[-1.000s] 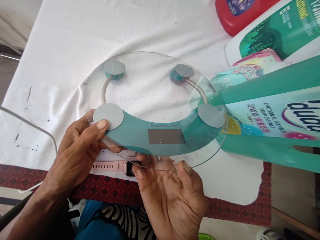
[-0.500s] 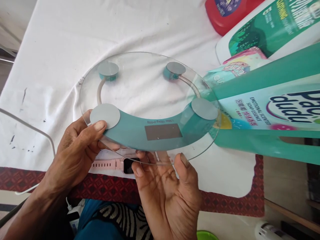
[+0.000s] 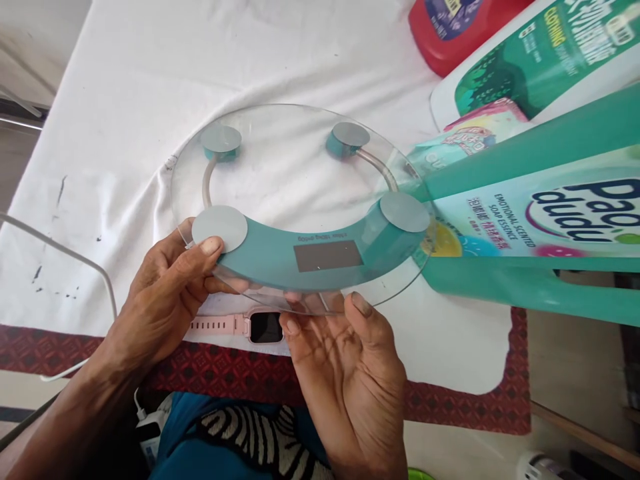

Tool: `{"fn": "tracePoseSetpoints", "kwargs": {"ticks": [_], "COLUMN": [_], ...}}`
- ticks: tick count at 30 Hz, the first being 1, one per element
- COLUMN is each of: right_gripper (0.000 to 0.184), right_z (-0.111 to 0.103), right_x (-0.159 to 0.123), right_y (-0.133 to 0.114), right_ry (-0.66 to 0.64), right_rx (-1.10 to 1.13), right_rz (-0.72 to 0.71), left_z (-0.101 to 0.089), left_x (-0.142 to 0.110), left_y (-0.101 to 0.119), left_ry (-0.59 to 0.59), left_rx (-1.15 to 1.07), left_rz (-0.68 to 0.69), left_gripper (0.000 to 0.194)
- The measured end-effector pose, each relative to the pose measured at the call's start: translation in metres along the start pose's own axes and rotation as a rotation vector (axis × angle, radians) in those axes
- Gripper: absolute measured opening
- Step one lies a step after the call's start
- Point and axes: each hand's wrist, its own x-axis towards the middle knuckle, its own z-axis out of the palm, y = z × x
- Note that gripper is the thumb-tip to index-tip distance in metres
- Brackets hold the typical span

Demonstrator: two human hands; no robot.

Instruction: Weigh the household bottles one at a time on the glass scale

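Observation:
A round clear-glass bathroom scale is held tilted over the table, its teal band and dark display towards me. My left hand is closed on its left rim, thumb pressed on a grey metal disc and fingers beneath the glass. At the near rim, my right hand is palm up, its fingers loosely curled under the glass and its thumb at the edge. Some of those fingers show only faintly through the glass. Just below the scale, a pink-strapped smartwatch lies on the cloth, partly behind my hands.
A large green detergent bottle lies at the right, against or near the scale's rim. Behind it are a soft packet, a white-and-green bottle and a red bottle. A white cable crosses the white tablecloth at left.
The scale's left side and my left hand have shifted slightly right, and its near rim has risen a little. My right hand has moved slightly up and right, uncovering more of the smartwatch.

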Motion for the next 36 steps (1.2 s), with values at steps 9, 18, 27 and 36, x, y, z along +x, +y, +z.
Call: {"fn": "tracePoseSetpoints", "kwargs": {"ticks": [9, 18, 27, 36], "right_gripper": [0.009, 0.011, 0.020, 0.015], "right_z": [-0.005, -0.010, 0.003, 0.011], "right_x": [-0.001, 0.003, -0.003, -0.004], "right_y": [-0.001, -0.002, -0.008, -0.023], "right_ry": [-0.058, -0.113, -0.105, -0.277], "right_rx": [0.047, -0.017, -0.054, -0.047], "right_rz": [0.000, -0.015, -0.121, -0.186], "left_z": [0.000, -0.001, 0.008, 0.031], "left_x": [0.001, 0.001, 0.002, -0.002], "left_y": [-0.001, -0.001, 0.013, 0.045], "left_ry": [0.002, 0.027, -0.066, -0.032], "left_rx": [0.023, 0.039, -0.070, -0.090], "left_rz": [0.003, 0.006, 0.087, 0.084], "left_gripper": [0.023, 0.021, 0.016, 0.014]}}
